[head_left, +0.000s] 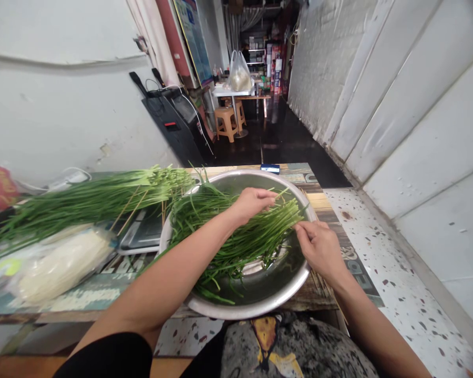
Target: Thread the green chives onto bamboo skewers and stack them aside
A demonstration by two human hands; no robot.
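Note:
A wide metal basin (pixel 256 311) holds a heap of garlic chives (pixel 236 236), their pale stem ends pointing right. My left hand (pixel 256 203) reaches over the basin, its thumb and fingers pinched on chive stems near the far side. At the right rim, my right hand (pixel 319 244) is closed, with its fingertips on the stem ends of the chives. Its curled fingers partly hide what they grip. A second pile of chives (pixel 82 202) lies to the left of the basin, stems toward it.
Thin wooden skewers (pixel 132 211) lie beside a metal tray (pixel 140 233) left of the basin. A plastic-wrapped pale pack (pixel 65 262) rests at the table's left. Behind the basin is a small blue-screened device (pixel 270 168). Further back stand stools (pixel 226 123) and a white table (pixel 224 92).

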